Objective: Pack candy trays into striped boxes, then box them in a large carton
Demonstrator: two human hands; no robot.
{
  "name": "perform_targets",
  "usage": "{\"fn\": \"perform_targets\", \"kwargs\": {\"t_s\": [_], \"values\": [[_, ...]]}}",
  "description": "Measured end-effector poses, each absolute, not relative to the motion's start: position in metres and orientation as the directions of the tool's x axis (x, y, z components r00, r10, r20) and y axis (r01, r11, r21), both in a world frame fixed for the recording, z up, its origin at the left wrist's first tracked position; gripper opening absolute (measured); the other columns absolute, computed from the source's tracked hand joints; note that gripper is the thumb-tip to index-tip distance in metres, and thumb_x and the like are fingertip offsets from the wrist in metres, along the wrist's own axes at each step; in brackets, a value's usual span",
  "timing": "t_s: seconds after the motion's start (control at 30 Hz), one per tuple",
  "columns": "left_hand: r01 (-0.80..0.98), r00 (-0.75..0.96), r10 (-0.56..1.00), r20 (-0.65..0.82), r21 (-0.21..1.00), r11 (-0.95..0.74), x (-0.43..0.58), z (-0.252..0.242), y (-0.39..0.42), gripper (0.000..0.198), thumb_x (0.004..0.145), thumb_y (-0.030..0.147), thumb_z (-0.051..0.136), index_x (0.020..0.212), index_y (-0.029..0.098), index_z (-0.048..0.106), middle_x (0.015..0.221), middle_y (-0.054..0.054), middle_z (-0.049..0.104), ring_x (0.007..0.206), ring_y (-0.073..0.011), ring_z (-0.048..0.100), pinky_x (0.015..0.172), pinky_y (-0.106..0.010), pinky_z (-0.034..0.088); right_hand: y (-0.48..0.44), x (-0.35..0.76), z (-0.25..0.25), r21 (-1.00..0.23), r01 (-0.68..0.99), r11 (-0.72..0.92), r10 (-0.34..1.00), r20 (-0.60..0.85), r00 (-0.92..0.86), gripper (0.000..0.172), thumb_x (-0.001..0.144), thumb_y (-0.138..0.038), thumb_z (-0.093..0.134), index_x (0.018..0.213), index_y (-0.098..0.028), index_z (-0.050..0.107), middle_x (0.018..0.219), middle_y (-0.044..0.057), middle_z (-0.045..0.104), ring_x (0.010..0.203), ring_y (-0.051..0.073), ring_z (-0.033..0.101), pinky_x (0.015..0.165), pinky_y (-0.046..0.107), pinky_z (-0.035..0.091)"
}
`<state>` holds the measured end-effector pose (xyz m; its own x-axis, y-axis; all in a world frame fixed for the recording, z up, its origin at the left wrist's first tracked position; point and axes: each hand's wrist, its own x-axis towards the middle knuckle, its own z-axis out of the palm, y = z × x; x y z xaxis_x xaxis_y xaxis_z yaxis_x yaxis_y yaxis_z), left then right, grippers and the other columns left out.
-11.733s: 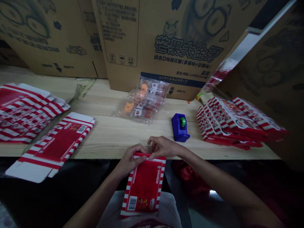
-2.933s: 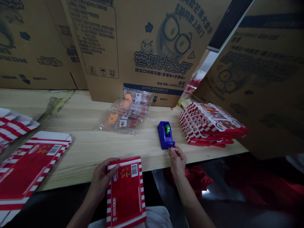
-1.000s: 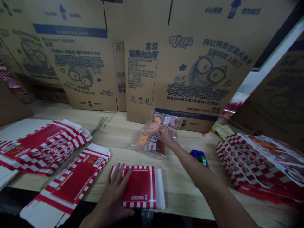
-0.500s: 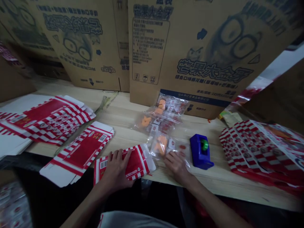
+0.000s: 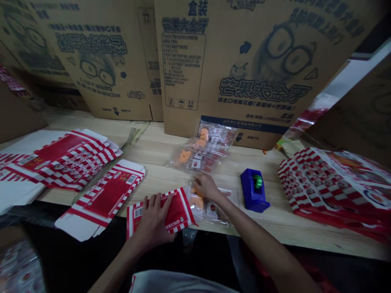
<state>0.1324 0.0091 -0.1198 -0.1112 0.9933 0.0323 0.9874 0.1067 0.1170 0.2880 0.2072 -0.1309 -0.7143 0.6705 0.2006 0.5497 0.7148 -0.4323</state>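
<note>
My left hand (image 5: 154, 219) is wrapped over a red and white striped carton (image 5: 181, 211) at the table's front edge, thumb on the near side. Just off the carton's right end lies a clear packet (image 5: 197, 202) with orange pieces inside. My right hand (image 5: 207, 186) has its fingers closed at the far edge of this packet; the fingertips are partly hidden. Under my right forearm is another clear packet (image 5: 229, 195). Farther back, more clear packets (image 5: 200, 152) with orange pieces overlap on the table.
A blue tape dispenser (image 5: 254, 191) with a green roll stands right of the packets. Flat striped cartons (image 5: 106, 195) lie at left beside a larger stack (image 5: 70, 156). Filled-out striped cartons (image 5: 324, 187) stand at right. Big brown cardboard boxes (image 5: 244, 65) line the back.
My right hand has moved left and away from me to the packet's far edge. The packet with orange pieces has shifted nearer me and left, against the carton's end. My left hand keeps its hold.
</note>
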Motion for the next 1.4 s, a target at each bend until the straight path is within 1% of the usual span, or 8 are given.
{"fn": "perform_targets", "kwargs": {"t_s": [0.1, 0.53, 0.7, 0.87, 0.97, 1.1, 1.2, 1.4], "values": [[0.981, -0.152, 0.988, 0.024, 0.123, 0.148, 0.134, -0.117, 0.010, 0.097, 0.051, 0.043, 0.071, 0.139, 0.013, 0.042, 0.134, -0.024, 0.044, 0.122, -0.0448, 0.039, 0.108, -0.063, 0.017, 0.207, 0.275, -0.136, -0.491, 0.540, 0.684, 0.688, 0.186, -0.702, 0.021, 0.078, -0.008, 0.057, 0.064, -0.017, 0.069, 0.066, 0.001, 0.068, 0.065, 0.015, 0.059, 0.063, 0.024, 0.039], [0.981, -0.123, 0.992, 0.016, 0.152, 0.119, 0.137, -0.117, 0.015, 0.103, 0.047, 0.047, 0.073, 0.140, 0.015, 0.041, 0.133, -0.022, 0.044, 0.122, -0.0439, 0.039, 0.107, -0.061, 0.018, 0.171, 0.283, -0.156, -0.659, 0.349, 0.666, 0.611, 0.215, -0.761, 0.040, 0.076, 0.002, 0.044, 0.080, -0.025, 0.073, 0.090, 0.000, 0.067, 0.096, 0.018, 0.058, 0.109, 0.053, 0.014], [0.982, -0.071, 0.996, -0.055, 0.174, 0.079, 0.133, -0.114, 0.017, 0.110, 0.045, 0.048, 0.076, 0.142, 0.015, 0.039, 0.139, -0.025, 0.041, 0.128, -0.0460, 0.034, 0.109, -0.062, 0.015, 0.177, 0.311, -0.155, -0.845, 0.235, 0.479, 0.803, 0.315, -0.505, 0.028, 0.079, -0.011, 0.045, 0.078, -0.021, 0.071, 0.100, 0.007, 0.067, 0.097, 0.021, 0.062, 0.093, 0.041, 0.044], [0.980, -0.063, 0.996, -0.060, 0.188, 0.073, 0.129, -0.116, 0.016, 0.111, 0.043, 0.049, 0.077, 0.142, 0.015, 0.040, 0.140, -0.024, 0.041, 0.128, -0.0467, 0.034, 0.109, -0.064, 0.014, 0.192, 0.385, -0.154, -0.779, 0.523, 0.346, 0.938, 0.306, -0.164, 0.040, 0.079, -0.040, 0.058, 0.110, -0.016, 0.066, 0.115, 0.015, 0.065, 0.114, 0.032, 0.056, 0.101, 0.051, 0.039], [0.981, -0.069, 0.997, -0.040, 0.181, 0.075, 0.133, -0.118, 0.018, 0.109, 0.044, 0.050, 0.076, 0.142, 0.017, 0.040, 0.138, -0.022, 0.043, 0.126, -0.0457, 0.036, 0.109, -0.063, 0.015, 0.180, 0.398, -0.154, -0.829, 0.522, 0.200, 0.977, 0.126, -0.173, 0.051, 0.080, -0.051, 0.057, 0.117, -0.016, 0.063, 0.111, 0.015, 0.068, 0.111, 0.034, 0.059, 0.099, 0.051, 0.043], [0.984, -0.036, 0.999, -0.007, 0.173, 0.037, 0.147, -0.122, 0.023, 0.109, 0.044, 0.049, 0.076, 0.142, 0.018, 0.040, 0.135, -0.021, 0.043, 0.124, -0.0441, 0.037, 0.108, -0.061, 0.016, 0.137, 0.361, -0.152, -0.953, 0.278, 0.119, 0.925, 0.005, -0.379, 0.048, 0.085, -0.051, 0.055, 0.121, -0.020, 0.060, 0.110, 0.011, 0.070, 0.103, 0.029, 0.065, 0.090, 0.045, 0.051], [0.985, -0.032, 0.999, 0.021, 0.172, 0.028, 0.153, -0.122, 0.026, 0.109, 0.043, 0.049, 0.077, 0.141, 0.017, 0.041, 0.134, -0.022, 0.043, 0.122, -0.0440, 0.039, 0.107, -0.060, 0.018, 0.108, 0.338, -0.146, -0.987, 0.136, 0.086, 0.875, 0.010, -0.484, 0.043, 0.081, -0.045, 0.064, 0.118, -0.023, 0.060, 0.115, 0.009, 0.068, 0.105, 0.027, 0.064, 0.089, 0.042, 0.052], [0.941, -0.257, 0.944, 0.208, 0.277, 0.195, 0.163, -0.105, 0.025, 0.104, 0.053, 0.053, 0.075, 0.141, 0.015, 0.035, 0.126, -0.020, 0.046, 0.114, -0.0403, 0.043, 0.100, -0.054, 0.030, 0.076, 0.352, -0.135, -0.976, 0.095, 0.194, 0.979, 0.186, -0.089, 0.022, 0.082, -0.037, 0.064, 0.080, -0.025, 0.046, 0.107, 0.008, 0.062, 0.106, 0.025, 0.058, 0.094, 0.043, 0.046]]}}
